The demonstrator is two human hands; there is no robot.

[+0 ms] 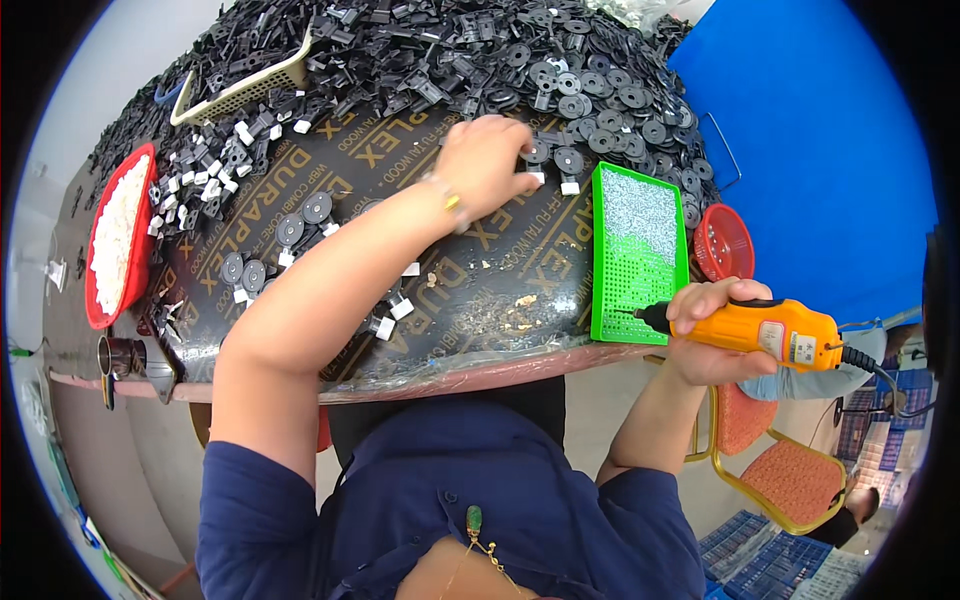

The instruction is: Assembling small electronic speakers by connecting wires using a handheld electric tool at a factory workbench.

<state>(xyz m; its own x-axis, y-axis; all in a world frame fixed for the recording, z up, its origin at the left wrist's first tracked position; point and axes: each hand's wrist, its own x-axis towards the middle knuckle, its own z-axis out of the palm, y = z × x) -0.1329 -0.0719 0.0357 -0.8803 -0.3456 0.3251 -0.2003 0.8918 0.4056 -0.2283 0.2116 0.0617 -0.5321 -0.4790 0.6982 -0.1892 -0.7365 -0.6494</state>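
Note:
My left hand [487, 165] stretches across the table, its thumb and forefinger curled at the two ends of a black disc part [537, 152] with a white block on it. A similar black disc part [568, 160] lies just to the right. My right hand [708, 330] is wrapped round an orange electric screwdriver [768, 332]. Its thin bit [625, 311] points left, above the near end of a green perforated tray [600, 270]. Small silvery pieces [640, 215], too small to name, fill the tray's far part.
Black plastic parts [420, 60] heap along the table's back, around a cream basket [245, 95]. A red tray [150, 215] of white pieces stands at left, a red round basket [724, 243] at right. More disc parts [290, 230] lie under my left forearm. An orange chair [790, 480] stands lower right.

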